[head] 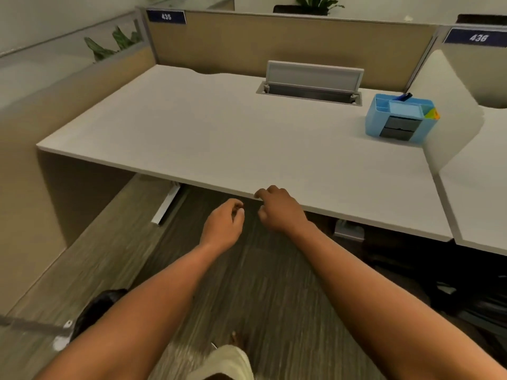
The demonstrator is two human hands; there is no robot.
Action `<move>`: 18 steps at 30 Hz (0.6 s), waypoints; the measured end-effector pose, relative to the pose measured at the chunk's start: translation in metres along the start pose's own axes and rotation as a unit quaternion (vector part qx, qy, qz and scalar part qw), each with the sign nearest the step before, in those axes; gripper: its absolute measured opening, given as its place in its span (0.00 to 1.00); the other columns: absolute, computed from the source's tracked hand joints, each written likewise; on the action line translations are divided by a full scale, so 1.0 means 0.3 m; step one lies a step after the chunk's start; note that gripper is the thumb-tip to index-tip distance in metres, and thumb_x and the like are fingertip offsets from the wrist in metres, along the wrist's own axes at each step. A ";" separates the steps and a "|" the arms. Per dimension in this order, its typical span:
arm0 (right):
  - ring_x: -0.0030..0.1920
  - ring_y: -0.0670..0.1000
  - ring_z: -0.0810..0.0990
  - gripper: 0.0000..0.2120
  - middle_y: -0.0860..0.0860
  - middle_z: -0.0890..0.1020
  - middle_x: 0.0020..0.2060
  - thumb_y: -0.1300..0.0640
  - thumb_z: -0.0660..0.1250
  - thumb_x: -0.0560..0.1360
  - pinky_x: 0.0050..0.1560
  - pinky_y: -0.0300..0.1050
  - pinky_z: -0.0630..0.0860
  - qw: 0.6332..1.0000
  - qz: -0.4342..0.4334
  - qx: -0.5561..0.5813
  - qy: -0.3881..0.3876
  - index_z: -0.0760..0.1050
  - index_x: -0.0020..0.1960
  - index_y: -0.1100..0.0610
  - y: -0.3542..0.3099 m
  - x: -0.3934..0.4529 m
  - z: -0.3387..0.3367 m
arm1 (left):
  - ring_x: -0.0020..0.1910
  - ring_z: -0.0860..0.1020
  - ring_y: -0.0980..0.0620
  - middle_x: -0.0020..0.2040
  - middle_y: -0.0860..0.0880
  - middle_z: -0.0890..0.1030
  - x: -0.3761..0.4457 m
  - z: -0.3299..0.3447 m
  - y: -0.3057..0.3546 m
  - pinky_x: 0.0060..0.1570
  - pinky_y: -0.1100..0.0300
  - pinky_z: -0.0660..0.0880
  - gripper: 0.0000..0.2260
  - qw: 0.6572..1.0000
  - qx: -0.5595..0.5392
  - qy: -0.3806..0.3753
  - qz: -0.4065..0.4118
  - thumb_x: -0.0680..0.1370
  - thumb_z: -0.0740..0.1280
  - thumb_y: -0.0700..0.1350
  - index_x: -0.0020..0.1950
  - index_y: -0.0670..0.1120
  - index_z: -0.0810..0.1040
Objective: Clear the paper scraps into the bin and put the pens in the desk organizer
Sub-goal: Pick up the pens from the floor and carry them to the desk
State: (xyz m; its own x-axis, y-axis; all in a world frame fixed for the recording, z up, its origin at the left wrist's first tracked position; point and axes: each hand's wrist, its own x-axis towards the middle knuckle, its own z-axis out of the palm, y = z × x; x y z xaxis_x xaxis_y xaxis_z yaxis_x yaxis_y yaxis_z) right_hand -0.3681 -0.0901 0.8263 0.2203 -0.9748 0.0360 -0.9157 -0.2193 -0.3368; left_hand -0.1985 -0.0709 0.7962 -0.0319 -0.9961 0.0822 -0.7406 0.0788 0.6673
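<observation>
Both hands (223,224) loosely curled, desk labels "435" (166,17), "436" (478,37)

"435" on the left blue partition tag (166,17), "436" on the right tag (478,37)

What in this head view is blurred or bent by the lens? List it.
Head view: warm, dim light; the floor streaks with motion blur; the desk edges bow from the wide lens; the number signs read soft; both hands, left and right, are slightly smeared; the organizer stays fairly sharp.
</observation>
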 end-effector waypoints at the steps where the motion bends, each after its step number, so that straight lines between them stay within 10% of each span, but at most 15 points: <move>1: 0.59 0.55 0.76 0.21 0.54 0.77 0.61 0.52 0.63 0.74 0.54 0.53 0.78 1.000 -0.006 0.002 0.000 0.69 0.68 0.49 -0.017 -0.012 0.016 | 0.44 0.77 0.60 0.47 0.57 0.77 -0.013 -0.008 -0.014 0.40 0.65 0.71 0.11 1.000 -0.005 0.009 -0.014 0.80 0.61 0.53 0.61 0.54 0.74; 18: 0.58 0.56 0.77 0.20 0.52 0.77 0.57 0.51 0.64 0.75 0.54 0.55 0.79 0.993 -0.053 -0.030 -0.100 0.70 0.66 0.49 -0.369 -0.059 0.332 | 0.41 0.80 0.52 0.45 0.52 0.82 -0.243 -0.151 -0.361 0.40 0.55 0.76 0.07 0.965 -0.097 0.097 -0.223 0.79 0.63 0.47 0.55 0.51 0.77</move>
State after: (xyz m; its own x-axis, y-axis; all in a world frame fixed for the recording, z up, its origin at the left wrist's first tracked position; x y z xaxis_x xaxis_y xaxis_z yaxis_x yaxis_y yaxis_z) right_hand -0.2371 -0.0446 0.7693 0.3739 -0.9196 -0.1206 -0.9005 -0.3289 -0.2846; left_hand -0.0858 -0.0050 0.7514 0.4005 -0.9083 -0.1208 -0.5121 -0.3312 0.7925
